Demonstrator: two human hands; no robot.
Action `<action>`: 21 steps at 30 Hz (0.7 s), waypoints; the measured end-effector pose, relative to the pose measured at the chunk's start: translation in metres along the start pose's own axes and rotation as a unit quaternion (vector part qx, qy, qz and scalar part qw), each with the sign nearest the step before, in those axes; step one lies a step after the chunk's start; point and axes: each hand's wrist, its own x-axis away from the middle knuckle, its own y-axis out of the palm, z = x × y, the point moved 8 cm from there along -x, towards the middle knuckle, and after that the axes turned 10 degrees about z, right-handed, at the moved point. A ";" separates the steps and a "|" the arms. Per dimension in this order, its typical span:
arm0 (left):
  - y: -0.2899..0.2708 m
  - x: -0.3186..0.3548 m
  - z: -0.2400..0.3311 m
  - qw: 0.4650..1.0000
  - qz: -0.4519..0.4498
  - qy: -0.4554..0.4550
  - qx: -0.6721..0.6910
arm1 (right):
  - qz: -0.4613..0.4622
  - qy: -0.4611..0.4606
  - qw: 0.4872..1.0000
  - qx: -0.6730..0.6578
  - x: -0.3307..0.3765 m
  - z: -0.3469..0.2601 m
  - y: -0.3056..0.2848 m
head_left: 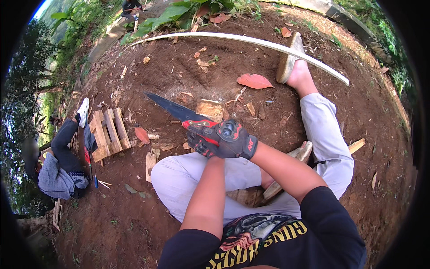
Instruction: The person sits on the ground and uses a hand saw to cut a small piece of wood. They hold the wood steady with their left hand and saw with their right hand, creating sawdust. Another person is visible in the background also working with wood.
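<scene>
A handsaw with a dark, tapering blade [172,107] points away to the far left, its wide end at my gloved hands. My right hand [234,138], in a black and red padded glove, is closed at the handle end. Just left of it, my left hand [201,142] is closed there too, its fingers curled and partly covered by the right. The handle is mostly hidden between the gloves. Beyond my hands, a short wooden block [209,109] lies on the soil near the blade.
A long pale curved strip [242,37] crosses the ground by my outstretched foot. A slatted wooden piece [109,132] lies at left, near a seated person [65,172]. Another person [131,8] is far off. Red leaves [254,81] and wood scraps [150,165] litter the brown soil.
</scene>
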 end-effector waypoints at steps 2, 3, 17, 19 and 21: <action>0.011 -0.001 -0.013 1.000 -0.007 -0.013 0.003 | 0.029 -0.021 0.999 -0.020 -0.003 -0.003 0.005; 0.014 -0.002 -0.021 1.000 -0.008 -0.020 0.004 | 0.043 -0.030 0.998 -0.028 0.003 -0.004 -0.002; 0.010 -0.004 -0.010 0.993 0.093 0.051 -0.052 | -0.033 0.071 0.997 0.027 0.111 -0.080 -0.146; 0.024 0.001 0.000 0.997 0.037 0.059 -0.044 | -0.022 0.056 0.996 0.058 0.072 -0.059 -0.099; 0.021 -0.003 -0.010 1.000 0.024 0.011 0.012 | 0.007 0.015 0.999 0.047 0.012 -0.032 -0.031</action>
